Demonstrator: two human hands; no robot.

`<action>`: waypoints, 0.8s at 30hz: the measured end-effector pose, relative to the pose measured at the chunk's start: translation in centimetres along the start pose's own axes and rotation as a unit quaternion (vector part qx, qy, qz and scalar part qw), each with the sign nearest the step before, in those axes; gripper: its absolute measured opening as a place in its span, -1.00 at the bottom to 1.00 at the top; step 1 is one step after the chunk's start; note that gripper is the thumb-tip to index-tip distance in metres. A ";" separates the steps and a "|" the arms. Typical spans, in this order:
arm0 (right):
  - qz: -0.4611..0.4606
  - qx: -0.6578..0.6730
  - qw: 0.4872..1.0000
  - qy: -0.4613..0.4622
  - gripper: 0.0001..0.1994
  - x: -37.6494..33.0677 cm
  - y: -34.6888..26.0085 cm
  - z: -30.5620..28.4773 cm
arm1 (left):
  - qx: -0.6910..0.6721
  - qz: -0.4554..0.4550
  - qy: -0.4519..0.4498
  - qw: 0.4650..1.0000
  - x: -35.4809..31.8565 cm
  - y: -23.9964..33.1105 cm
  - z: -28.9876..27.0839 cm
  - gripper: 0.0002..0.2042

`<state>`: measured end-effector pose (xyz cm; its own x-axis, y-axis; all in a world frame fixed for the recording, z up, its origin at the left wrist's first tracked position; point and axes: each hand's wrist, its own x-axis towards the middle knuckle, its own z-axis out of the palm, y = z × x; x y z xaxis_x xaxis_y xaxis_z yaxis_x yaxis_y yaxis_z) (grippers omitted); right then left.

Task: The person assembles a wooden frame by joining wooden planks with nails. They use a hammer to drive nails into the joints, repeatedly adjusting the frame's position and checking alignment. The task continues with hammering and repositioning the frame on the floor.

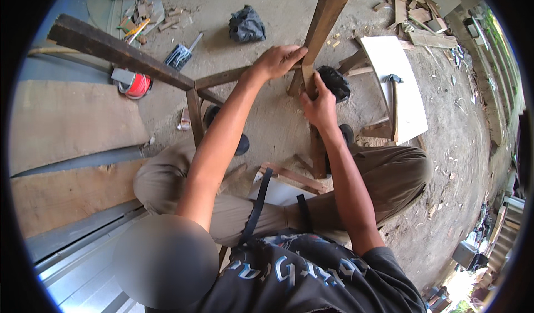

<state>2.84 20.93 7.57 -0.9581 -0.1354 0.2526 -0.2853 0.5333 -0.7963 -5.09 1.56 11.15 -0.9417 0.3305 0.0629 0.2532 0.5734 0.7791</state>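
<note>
A dark brown wooden frame of joined bars [222,77] stands before me, probably part of a chair or stool. One long bar juts to the far left, and a post [325,21] rises at the right. My left hand [276,62] is closed at the joint of the crossbar and that post, fingertips against the wood. Just below it, my right hand [321,104] grips the post, thumb pointing up along it. Whether either hand also holds something small in that joint is hidden.
A hammer [395,107] lies on a white board [409,71] at the right. Black plastic bags [247,23] sit beyond the frame. A red can [135,85] stands left, near plywood sheets [72,124]. Wood scraps [420,15] are heaped at far right.
</note>
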 end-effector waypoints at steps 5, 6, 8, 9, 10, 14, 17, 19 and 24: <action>0.051 0.029 0.998 -0.030 -0.33 0.0 -1.9 -0.5 | 0.095 -0.030 0.010 0.995 -1.4 -0.2 0.6 -0.29; 0.044 0.022 0.999 -0.023 -0.33 0.1 -1.7 -0.5 | 0.093 -0.043 0.005 0.995 -1.4 0.2 0.5 -0.29; 0.067 0.021 0.997 -0.035 -0.33 0.2 -1.2 -0.3 | 0.097 -0.039 0.001 0.994 -1.3 0.5 0.5 -0.21; 0.076 0.021 0.996 -0.040 -0.32 0.3 -1.1 -0.2 | 0.101 -0.038 0.001 0.994 -1.3 0.4 0.5 -0.18; 0.079 0.023 0.996 -0.042 -0.32 0.3 -1.0 -0.2 | 0.111 -0.028 0.015 0.993 -1.4 0.4 0.6 -0.20; 0.087 0.028 0.995 -0.046 -0.31 0.3 -0.9 -0.2 | 0.127 -0.007 0.042 0.991 -1.5 0.0 1.3 -0.30; 0.090 0.022 0.995 -0.043 -0.31 0.3 -0.9 -0.7 | 0.124 -0.013 0.022 0.992 -1.6 1.1 1.2 -0.39; 0.062 0.006 0.998 -0.027 -0.33 0.4 -0.7 -0.7 | 0.127 -0.005 0.020 0.992 -1.3 1.0 1.0 -0.44; 0.059 -0.001 0.998 -0.026 -0.35 0.2 -0.3 -0.3 | 0.089 0.039 0.006 0.995 -0.9 -0.7 0.7 -0.55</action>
<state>2.76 21.00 8.01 -0.9851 -0.1151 0.1281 -0.1706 0.5498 -0.8177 -4.25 1.34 10.14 -0.9199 0.3707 0.1282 0.3605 0.6701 0.6489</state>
